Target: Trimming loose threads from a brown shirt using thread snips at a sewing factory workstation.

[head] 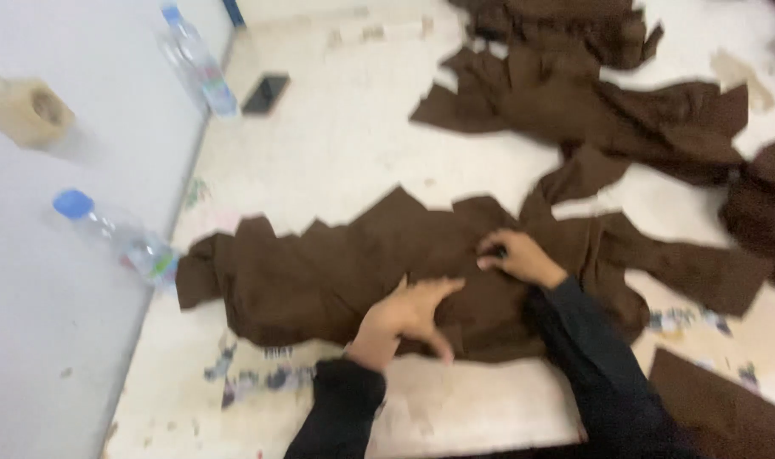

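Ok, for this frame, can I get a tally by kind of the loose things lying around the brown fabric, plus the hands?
Plastic bottles with blue caps: 2
Dark phone: 1
Wooden block with a hole: 1
Hands on the brown fabric: 2, left hand, right hand
Total: 6

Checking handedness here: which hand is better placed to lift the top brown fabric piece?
Right, probably. The right hand already pinches the brown fabric piece near its middle, while the left hand lies spread and flat on it.
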